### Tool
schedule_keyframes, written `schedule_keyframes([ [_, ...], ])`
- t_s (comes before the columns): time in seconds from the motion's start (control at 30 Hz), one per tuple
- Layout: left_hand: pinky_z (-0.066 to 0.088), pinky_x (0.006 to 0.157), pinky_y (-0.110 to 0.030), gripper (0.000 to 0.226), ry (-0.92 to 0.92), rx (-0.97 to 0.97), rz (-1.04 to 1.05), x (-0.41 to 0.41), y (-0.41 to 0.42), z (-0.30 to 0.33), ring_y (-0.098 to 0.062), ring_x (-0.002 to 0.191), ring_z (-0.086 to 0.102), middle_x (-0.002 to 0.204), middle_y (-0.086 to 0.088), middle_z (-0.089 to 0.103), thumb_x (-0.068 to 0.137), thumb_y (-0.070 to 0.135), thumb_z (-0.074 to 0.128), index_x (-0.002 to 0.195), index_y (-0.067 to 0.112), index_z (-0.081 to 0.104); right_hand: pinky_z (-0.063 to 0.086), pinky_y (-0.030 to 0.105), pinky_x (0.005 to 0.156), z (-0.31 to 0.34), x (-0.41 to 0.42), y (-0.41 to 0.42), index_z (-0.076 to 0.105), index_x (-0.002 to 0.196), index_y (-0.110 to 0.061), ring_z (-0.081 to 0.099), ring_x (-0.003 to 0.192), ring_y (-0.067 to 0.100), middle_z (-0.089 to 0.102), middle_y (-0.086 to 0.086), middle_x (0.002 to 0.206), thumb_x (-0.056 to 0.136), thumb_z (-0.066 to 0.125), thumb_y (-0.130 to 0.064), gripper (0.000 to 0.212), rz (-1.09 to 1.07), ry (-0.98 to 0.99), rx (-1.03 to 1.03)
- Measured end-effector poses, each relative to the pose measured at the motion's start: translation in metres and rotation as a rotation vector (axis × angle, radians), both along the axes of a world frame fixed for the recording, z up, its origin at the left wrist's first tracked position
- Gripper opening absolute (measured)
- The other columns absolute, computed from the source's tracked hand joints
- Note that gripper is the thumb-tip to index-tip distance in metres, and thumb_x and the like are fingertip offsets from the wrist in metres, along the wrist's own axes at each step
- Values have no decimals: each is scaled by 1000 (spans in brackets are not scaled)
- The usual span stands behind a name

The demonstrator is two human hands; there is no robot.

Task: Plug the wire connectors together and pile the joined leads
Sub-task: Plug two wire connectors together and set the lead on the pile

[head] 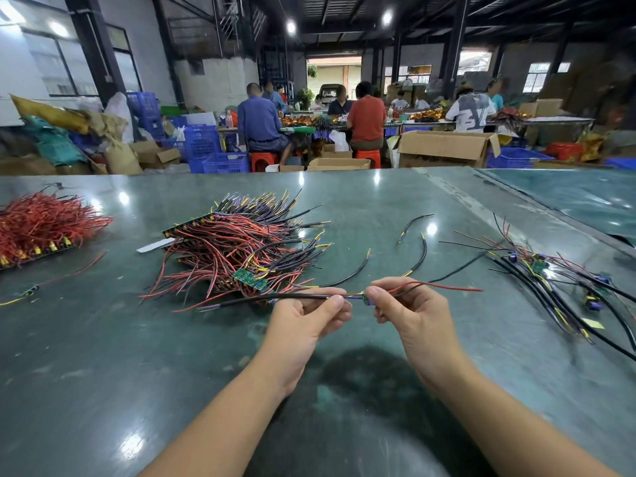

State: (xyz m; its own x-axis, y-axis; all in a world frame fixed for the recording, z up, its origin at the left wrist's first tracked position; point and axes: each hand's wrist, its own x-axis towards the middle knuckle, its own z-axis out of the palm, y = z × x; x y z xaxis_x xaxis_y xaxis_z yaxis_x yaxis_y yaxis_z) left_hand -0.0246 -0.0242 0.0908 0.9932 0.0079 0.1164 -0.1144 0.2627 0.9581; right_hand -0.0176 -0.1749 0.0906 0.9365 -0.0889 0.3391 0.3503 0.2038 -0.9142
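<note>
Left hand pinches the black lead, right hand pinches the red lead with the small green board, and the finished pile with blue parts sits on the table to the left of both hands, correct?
Not quite: the pile with blue parts lies right of both hands, per the head view. The left hand does pinch the black lead, and the right hand the red lead at the small green board.

Both hands (311, 313) (407, 309) raised, fingertips pinched

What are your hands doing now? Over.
Left hand pinching black lead. Right hand pinching small green board with red wires. Nothing blocking.
</note>
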Motion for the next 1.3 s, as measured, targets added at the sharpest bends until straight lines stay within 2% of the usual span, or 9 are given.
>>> schedule_keyframes([
  [0.13, 53, 60, -17, 15, 63, 27, -29, 0, 0, 0, -10, 64, 68, 72, -6, 72, 88, 13, 61, 80, 7, 72, 46, 14, 60, 0, 0, -1, 65, 84, 0, 55, 59, 5, 64, -1, 65, 72, 71, -8, 16, 25, -52, 34],
  [0.27, 52, 58, -18, 18, 122, -78, -130, 0, 2, 5, -11, 60, 65, 71, -9, 71, 89, 10, 58, 80, 4, 72, 50, 17, 68, -2, 0, -3, 66, 85, -2, 61, 69, 7, 67, -3, 68, 79, 69, -8, 9, 39, -47, -14],
  [0.37, 52, 55, -18, 20, 148, -112, -166, -1, 3, 7, -11, 57, 63, 68, -9, 69, 88, 11, 58, 76, 4, 72, 53, 21, 65, -1, 0, -1, 65, 83, -7, 63, 68, 9, 66, -3, 68, 80, 67, -9, 5, 43, -32, -10],
  [0.5, 51, 54, -18, 21, 139, -106, -143, 0, 3, 8, -11, 55, 61, 65, -8, 67, 88, 15, 58, 75, 4, 70, 52, 21, 56, 1, 0, 0, 60, 86, -3, 67, 57, 17, 64, -1, 64, 74, 67, -15, 18, 119, 27, 57],
  [0.7, 50, 53, -18, 26, 128, -44, -164, 1, 4, 7, -10, 53, 57, 60, -7, 62, 90, 12, 56, 69, 3, 69, 51, 20, 55, -1, 4, -5, 59, 88, -2, 63, 53, 15, 62, -3, 62, 87, 61, -10, 8, 173, 110, 54],
  [0.9, 49, 52, -18, 16, 144, -90, -131, 1, 5, 6, -11, 54, 59, 67, -9, 66, 86, 15, 60, 81, 2, 68, 51, 21, 54, 1, 3, -4, 60, 85, -3, 62, 53, 15, 63, 4, 63, 69, 69, -23, 28, 213, 140, 61],
  [1.03, 53, 53, -19, 17, 189, -147, -104, 1, 3, 6, -11, 58, 66, 73, -13, 71, 90, 9, 57, 83, -1, 68, 51, 22, 56, 1, 0, -2, 60, 85, -3, 62, 57, 16, 64, 6, 64, 68, 71, -23, 28, 224, 165, 59],
  [1.13, 54, 55, -18, 17, 199, -171, -101, 1, 3, 6, -12, 61, 68, 74, -16, 71, 91, 4, 56, 86, -7, 67, 51, 21, 57, 0, -3, -1, 60, 85, -3, 63, 59, 16, 65, 7, 66, 69, 73, -17, 25, 247, 182, 29],
  [1.3, 53, 57, -16, 12, 160, -91, -62, 1, 1, 2, -9, 60, 67, 72, -13, 71, 90, 0, 57, 90, -7, 67, 52, 21, 60, 0, -2, -3, 59, 90, 1, 67, 64, 17, 67, 14, 72, 80, 68, 3, 14, 224, 196, -39],
])
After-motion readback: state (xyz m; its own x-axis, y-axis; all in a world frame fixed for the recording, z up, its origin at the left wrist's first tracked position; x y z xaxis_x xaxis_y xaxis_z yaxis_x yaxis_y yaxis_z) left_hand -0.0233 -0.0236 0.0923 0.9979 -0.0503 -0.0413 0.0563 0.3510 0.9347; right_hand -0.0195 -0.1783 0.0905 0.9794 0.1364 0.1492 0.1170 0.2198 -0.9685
